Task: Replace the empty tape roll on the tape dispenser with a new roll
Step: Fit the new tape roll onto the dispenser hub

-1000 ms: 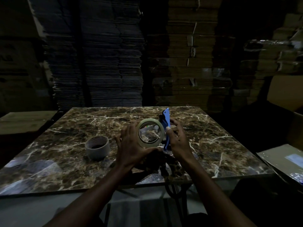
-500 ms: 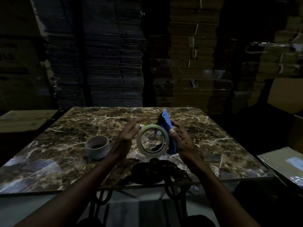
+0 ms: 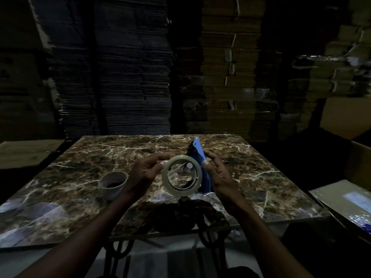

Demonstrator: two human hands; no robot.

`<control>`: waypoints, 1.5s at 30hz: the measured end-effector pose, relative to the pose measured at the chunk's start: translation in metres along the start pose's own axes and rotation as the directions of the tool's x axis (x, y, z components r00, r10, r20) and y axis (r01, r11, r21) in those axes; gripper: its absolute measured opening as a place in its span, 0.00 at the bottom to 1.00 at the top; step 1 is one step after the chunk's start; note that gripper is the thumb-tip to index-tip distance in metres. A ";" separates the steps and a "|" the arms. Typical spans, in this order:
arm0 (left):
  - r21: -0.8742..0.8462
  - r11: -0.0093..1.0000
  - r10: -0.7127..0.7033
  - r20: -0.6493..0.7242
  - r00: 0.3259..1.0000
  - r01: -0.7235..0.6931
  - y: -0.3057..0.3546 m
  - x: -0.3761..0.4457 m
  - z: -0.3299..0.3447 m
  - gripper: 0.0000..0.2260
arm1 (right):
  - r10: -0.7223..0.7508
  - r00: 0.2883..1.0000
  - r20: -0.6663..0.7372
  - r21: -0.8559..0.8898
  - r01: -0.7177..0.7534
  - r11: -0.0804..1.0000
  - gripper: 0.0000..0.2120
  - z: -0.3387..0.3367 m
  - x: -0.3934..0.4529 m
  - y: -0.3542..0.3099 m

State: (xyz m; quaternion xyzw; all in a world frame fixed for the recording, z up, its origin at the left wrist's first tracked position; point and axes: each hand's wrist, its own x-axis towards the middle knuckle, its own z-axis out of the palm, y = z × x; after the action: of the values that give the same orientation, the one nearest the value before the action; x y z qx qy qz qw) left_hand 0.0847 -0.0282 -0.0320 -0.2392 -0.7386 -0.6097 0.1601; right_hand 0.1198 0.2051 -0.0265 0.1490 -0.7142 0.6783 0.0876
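A roll of clear tape [image 3: 174, 190] sits on the side of the blue tape dispenser [image 3: 201, 157], held upright above the marble table [image 3: 80, 157]. My right hand [image 3: 219, 175] grips the dispenser's blue body from the right. My left hand [image 3: 147, 170] pinches the top left rim of the tape roll with its fingertips. An empty cardboard tape core [image 3: 113, 184] stands on the table to the left of my left hand.
Tall stacks of flattened cardboard [image 3: 120, 77] rise behind the table. A wooden surface [image 3: 26, 151] lies at the left. Cardboard boxes [image 3: 345, 199] stand at the right. The table's black metal legs [image 3: 208, 243] show below the near edge.
My left hand, open beside the roll half a second ago, has closed its fingertips on the roll's top rim. The dispenser and roll stay at about the same place.
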 end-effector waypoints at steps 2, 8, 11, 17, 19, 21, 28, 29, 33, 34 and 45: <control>0.048 0.998 0.030 -0.035 0.999 -0.028 -0.003 0.000 -0.001 0.12 | 0.013 1.000 -0.011 0.016 -0.012 1.000 0.13 0.000 0.000 0.000; 0.024 1.000 -0.019 0.010 1.000 0.019 -0.009 0.008 -0.007 0.17 | 0.050 0.999 -0.007 0.015 -0.050 0.999 0.15 0.000 -0.001 -0.002; -0.024 0.998 -0.058 0.039 0.998 0.059 -0.005 0.014 -0.010 0.20 | 0.047 0.999 0.006 0.009 -0.047 0.999 0.14 0.000 0.000 -0.003; -0.035 0.997 -0.074 0.031 0.997 0.075 -0.007 0.018 -0.010 0.19 | 0.070 0.997 0.014 0.013 -0.070 0.997 0.13 -0.001 -0.001 -0.001; -0.008 0.998 -0.062 0.027 0.998 0.062 -0.008 0.019 -0.010 0.20 | 0.065 0.998 0.017 -0.012 -0.065 0.998 0.13 -0.002 0.000 0.000; 0.035 0.998 -0.048 0.019 0.999 0.048 -0.010 0.019 -0.008 0.17 | 0.062 0.998 0.029 -0.018 -0.062 0.998 0.14 -0.002 -0.001 0.000; 0.194 0.981 0.006 -0.010 1.000 -0.004 -0.021 0.020 -0.006 0.13 | 0.074 0.995 0.060 -0.010 -0.074 0.997 0.15 -0.001 -0.004 0.001; 0.212 0.977 0.016 -0.014 1.000 -0.013 -0.020 0.020 -0.006 0.14 | 0.073 0.996 0.054 -0.015 -0.072 0.997 0.14 0.000 -0.004 0.002; 0.253 0.966 0.063 -0.039 0.997 -0.051 -0.018 0.018 -0.006 0.15 | 0.091 0.995 0.045 -0.007 -0.091 0.996 0.18 -0.001 -0.003 0.007; 0.247 0.967 0.071 -0.052 0.996 -0.056 -0.018 0.019 -0.007 0.15 | 0.094 0.994 0.047 -0.015 -0.094 0.995 0.19 -0.001 -0.003 0.008; 0.281 0.956 0.113 -0.102 0.988 -0.080 -0.012 0.019 -0.012 0.22 | -0.014 0.989 0.148 -0.150 0.036 0.988 0.17 0.002 -0.010 0.007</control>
State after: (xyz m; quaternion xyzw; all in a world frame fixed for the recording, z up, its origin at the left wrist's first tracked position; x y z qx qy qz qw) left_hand 0.0616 -0.0386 -0.0296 -0.2141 -0.7932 -0.5050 0.2644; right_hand 0.1275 0.2041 -0.0369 0.2004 -0.7664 0.6079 0.0544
